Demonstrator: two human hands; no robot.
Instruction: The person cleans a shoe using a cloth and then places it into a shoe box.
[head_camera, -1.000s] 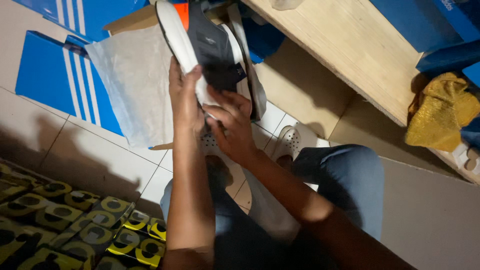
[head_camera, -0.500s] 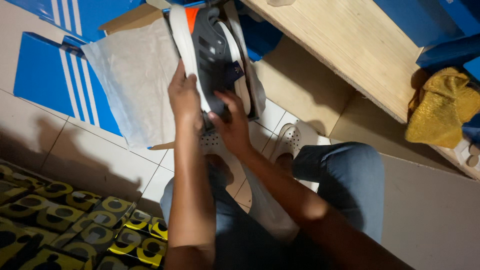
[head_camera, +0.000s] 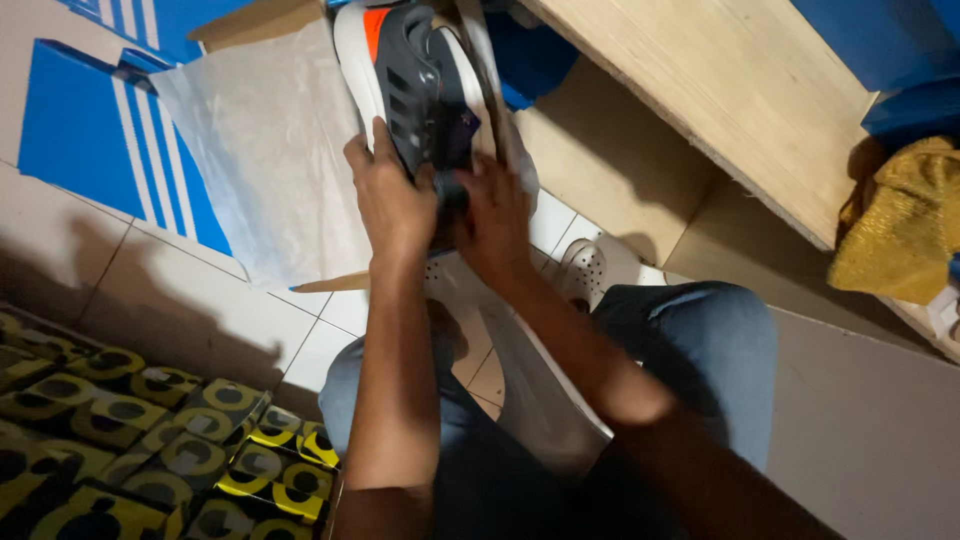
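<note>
Both hands grasp the dark grey mesh sneaker with white sole and orange heel patch (head_camera: 420, 95). The left hand (head_camera: 392, 195) clasps its side at seven o'clock. The right hand (head_camera: 495, 220) pinches its lower end at five o'clock.

A dark grey running shoe (head_camera: 425, 90) with a thick white sole, black side stripes and an orange patch near one end is held up off the floor. It is turned on its side, sole edge to the left, long axis running top to bottom, above a sheet of white tissue paper (head_camera: 270, 160) that spreads to its left.
</note>
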